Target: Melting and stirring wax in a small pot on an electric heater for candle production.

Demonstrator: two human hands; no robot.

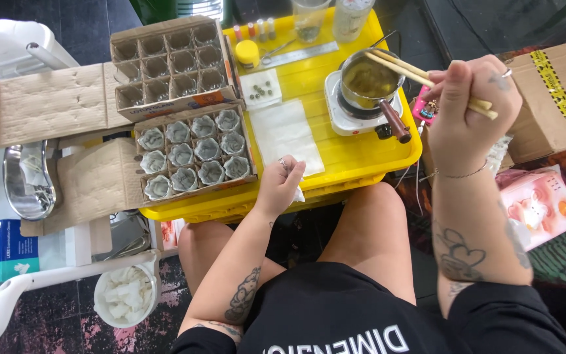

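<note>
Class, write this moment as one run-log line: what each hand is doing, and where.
right hand: holds chopsticks over small pot | left hand: rests on white sheet | base: yellow tray

Right hand point(470, 98) raised, fingers curled in a pinch grip, left hand point(282, 183) lowered, fingers bent

Glossy yellow plastic tray point(355, 160), shiny metal pot point(368, 82), wooden chopsticks point(427, 82).

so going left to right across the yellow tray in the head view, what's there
divided box of wrapped pieces → white sheet under the left hand → small pot on a white hotplate → right hand holding chopsticks
</note>
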